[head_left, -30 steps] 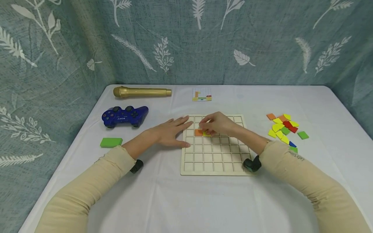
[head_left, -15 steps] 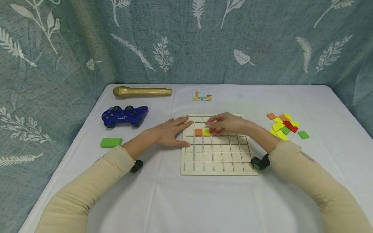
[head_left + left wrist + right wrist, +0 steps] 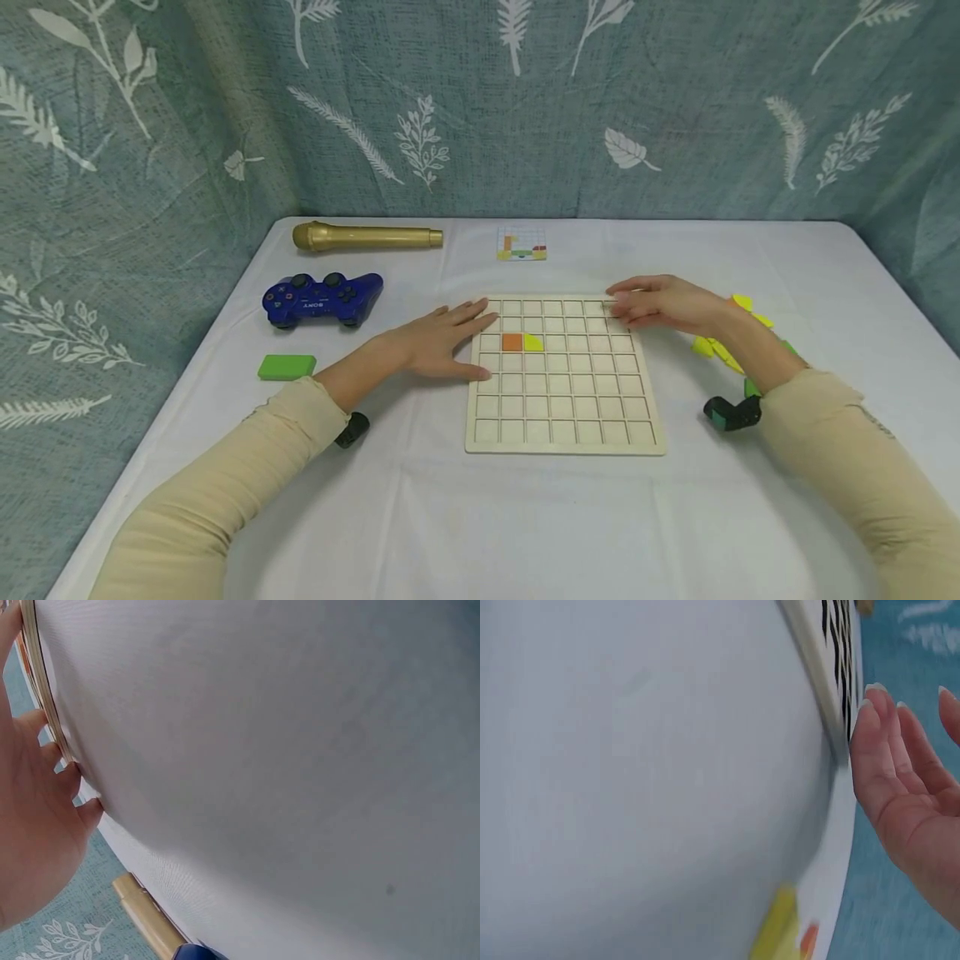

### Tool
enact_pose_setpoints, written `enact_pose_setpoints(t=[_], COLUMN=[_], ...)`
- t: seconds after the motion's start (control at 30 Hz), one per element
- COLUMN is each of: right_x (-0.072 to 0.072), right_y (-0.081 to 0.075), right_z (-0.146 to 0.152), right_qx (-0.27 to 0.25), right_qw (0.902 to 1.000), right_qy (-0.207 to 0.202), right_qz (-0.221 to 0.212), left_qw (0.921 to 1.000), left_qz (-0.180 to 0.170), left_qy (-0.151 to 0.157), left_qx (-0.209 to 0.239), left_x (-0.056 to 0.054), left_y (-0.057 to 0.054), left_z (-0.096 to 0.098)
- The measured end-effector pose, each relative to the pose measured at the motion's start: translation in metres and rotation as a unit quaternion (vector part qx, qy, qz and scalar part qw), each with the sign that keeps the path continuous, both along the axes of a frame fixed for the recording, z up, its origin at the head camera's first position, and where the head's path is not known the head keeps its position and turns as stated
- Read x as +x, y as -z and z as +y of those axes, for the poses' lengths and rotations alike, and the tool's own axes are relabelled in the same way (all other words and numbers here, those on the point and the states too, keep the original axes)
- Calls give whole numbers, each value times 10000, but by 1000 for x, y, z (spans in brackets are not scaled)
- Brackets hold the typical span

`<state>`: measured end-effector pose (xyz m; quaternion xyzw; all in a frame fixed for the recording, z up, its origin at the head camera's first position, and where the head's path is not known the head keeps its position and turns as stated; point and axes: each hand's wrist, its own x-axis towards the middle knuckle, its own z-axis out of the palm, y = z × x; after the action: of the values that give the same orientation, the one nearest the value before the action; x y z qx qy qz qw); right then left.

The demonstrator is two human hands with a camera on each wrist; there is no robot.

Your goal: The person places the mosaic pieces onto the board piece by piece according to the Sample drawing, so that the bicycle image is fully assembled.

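A pale gridded board (image 3: 562, 387) lies flat on the white table. An orange square tile (image 3: 512, 342) and a yellow rounded tile (image 3: 533, 342) sit side by side in its cells, toward the upper left. My left hand (image 3: 438, 342) rests with spread fingers at the board's left edge; the left wrist view shows the fingertips along that edge. Over the board's far right corner is my right hand (image 3: 663, 302), its fingers relaxed and holding nothing in the right wrist view. Loose yellow tiles (image 3: 723, 354) lie to its right, partly hidden by the forearm.
A small printed pattern card (image 3: 522, 244) lies beyond the board. On the left are a gold microphone (image 3: 367, 237), a blue game controller (image 3: 322, 300) and a green block (image 3: 287, 367). A patterned curtain (image 3: 480, 108) hangs behind the table.
My right hand has left the yellow tile in its cell and moved right to the board's corner, now covering part of the tile pile. My left hand has stayed put.
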<state>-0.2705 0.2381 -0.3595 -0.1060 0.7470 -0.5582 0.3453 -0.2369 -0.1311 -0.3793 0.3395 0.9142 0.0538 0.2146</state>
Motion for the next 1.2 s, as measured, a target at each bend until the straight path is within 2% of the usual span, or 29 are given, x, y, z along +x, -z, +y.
enact_pose_setpoints(t=[0.3,0.5,0.73,0.97,1.2], right_x=[-14,-24,-27,-25,-24], right_y=[-11,-11,-3,4,7], right_z=[51,76,91,95,92], right_qx=[570,937,1406,2045,2243], right_qw=[9948,9885,9821,9692,9619], right_qy=[825,1121,1006,693,437], right_qz=[196,384,746,1182,1499], left_qw=[10000,10000,10000,10000,10000], left_qz=[60,24,25,5,-24], left_qy=[14,1,41,49,27], left_qx=[5,88,86,70,79], left_x=[1,1,2,2,1], left_y=[1,0,0,2,1], left_z=[-1,-2,-2,-1,-2])
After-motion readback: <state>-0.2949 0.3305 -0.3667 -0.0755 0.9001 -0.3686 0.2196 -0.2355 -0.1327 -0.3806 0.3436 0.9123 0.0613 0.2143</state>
